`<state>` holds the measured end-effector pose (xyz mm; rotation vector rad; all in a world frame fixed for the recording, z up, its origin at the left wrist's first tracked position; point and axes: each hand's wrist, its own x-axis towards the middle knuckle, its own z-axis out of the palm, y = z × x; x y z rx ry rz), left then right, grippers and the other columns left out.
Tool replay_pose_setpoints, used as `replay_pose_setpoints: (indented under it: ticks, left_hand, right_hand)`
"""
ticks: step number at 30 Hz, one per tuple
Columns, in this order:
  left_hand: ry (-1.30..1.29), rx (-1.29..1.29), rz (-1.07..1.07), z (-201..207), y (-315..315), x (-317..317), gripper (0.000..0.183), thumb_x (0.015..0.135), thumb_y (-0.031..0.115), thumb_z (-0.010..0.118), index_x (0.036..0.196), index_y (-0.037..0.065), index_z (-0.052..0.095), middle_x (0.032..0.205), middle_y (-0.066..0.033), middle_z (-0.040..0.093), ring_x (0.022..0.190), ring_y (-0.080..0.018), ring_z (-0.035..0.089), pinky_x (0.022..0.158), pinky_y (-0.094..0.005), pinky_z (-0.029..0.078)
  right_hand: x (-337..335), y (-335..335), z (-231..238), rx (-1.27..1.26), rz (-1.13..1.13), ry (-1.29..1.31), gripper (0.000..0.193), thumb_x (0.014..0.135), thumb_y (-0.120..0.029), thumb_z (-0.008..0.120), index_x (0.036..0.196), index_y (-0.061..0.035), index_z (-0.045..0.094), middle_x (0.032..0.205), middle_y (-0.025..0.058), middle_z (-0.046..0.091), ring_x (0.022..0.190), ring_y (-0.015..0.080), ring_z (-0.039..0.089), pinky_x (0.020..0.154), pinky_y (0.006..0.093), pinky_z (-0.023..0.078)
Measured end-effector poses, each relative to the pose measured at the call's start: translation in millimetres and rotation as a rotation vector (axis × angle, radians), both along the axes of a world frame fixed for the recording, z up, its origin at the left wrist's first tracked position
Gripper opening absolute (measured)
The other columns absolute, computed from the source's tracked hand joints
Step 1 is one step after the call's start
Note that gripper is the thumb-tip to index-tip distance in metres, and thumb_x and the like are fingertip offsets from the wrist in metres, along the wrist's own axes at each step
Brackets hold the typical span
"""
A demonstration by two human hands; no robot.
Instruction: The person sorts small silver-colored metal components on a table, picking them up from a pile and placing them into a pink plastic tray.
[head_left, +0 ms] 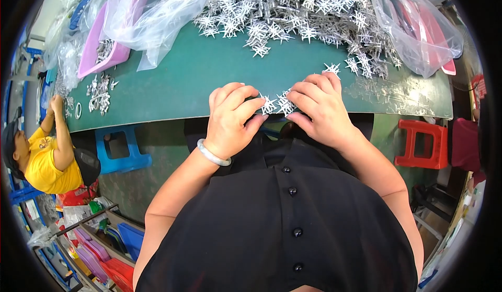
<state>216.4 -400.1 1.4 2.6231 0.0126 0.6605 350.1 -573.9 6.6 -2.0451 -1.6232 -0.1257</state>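
At the near edge of the green table, my left hand (226, 118) is closed, its thumb and fingers pinching a silvery star-shaped metal piece (267, 105). Close beside it, my right hand (323, 109) pinches a second spiky star-shaped piece (285, 104). The two pieces are almost side by side; I cannot tell whether they touch. One loose star piece (331, 70) lies just beyond my right knuckles. Farther back rises a large heap of the same spiky pieces (293, 9). A pale bangle (213, 154) circles my left wrist.
A pink basket (99, 46) and clear plastic bag (157, 28) stand left, near small metal parts (99, 94). Another plastic bag (418, 30) lies right. A person in yellow (49, 153) works at the left end. Blue (123, 148) and red (421, 144) stools flank me.
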Motion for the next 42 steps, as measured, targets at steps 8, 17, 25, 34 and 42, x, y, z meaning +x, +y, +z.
replay_pose_setpoints:
  ticks: [8, 17, 25, 34, 42]
  left_hand:
    - [0.06, -0.641, 0.141, 1, 0, 7, 0.01, 0.083, 0.008, 0.062, 0.09, 0.001, 0.062, 0.084, -0.0039, 0.063, 0.079, -0.0119, 0.058, 0.074, -0.0256, 0.045]
    - [-0.004, -1.245, 0.067, 15, -5, 21, 0.012, 0.088, 0.008, 0.056, 0.095, -0.002, 0.056, 0.082, -0.0072, 0.063, 0.072, -0.0125, 0.06, 0.067, -0.024, 0.05]
    - [-0.019, -1.255, 0.061, 22, -8, 23, 0.01, 0.088, 0.006, 0.056, 0.094, -0.002, 0.055, 0.082, -0.0077, 0.062, 0.069, -0.0137, 0.061, 0.066, -0.0244, 0.051]
    - [0.131, -1.634, 0.014, 33, -10, 26, 0.011, 0.09, 0.01, 0.054, 0.097, 0.003, 0.051, 0.087, -0.0064, 0.062, 0.073, -0.0137, 0.061, 0.069, -0.0256, 0.05]
    - [0.039, -1.71, -0.073, 30, -9, 24, 0.028, 0.083, -0.003, 0.058, 0.106, 0.003, 0.044, 0.094, -0.0066, 0.06, 0.081, -0.0133, 0.06, 0.072, -0.0247, 0.052]
  right_hand:
    - [7, 11, 0, 0.228, -0.034, -0.034, 0.018, 0.072, -0.011, 0.066, 0.089, -0.0072, 0.061, 0.084, 0.0023, 0.06, 0.084, 0.0213, 0.053, 0.086, 0.0427, 0.033]
    - [3, 21, 8, 0.493, -0.09, 0.207, 0.013, 0.074, -0.001, 0.064, 0.085, -0.002, 0.059, 0.078, 0.0088, 0.062, 0.066, 0.0255, 0.057, 0.06, 0.0333, 0.044]
    - [-1, 20, 12, 0.505, -0.141, 0.336, 0.01, 0.077, 0.0, 0.062, 0.086, -0.0008, 0.057, 0.077, 0.0109, 0.061, 0.062, 0.0264, 0.058, 0.055, 0.032, 0.046]
    - [-4, 27, 14, 0.48, 0.016, -0.067, 0.025, 0.067, 0.002, 0.064, 0.091, 0.001, 0.056, 0.098, 0.0149, 0.06, 0.067, 0.0255, 0.059, 0.06, 0.0319, 0.047]
    - [-9, 35, 14, 0.531, 0.068, 0.243, 0.027, 0.067, 0.007, 0.064, 0.093, 0.0019, 0.057, 0.106, 0.016, 0.056, 0.08, 0.0282, 0.06, 0.071, 0.0335, 0.05]
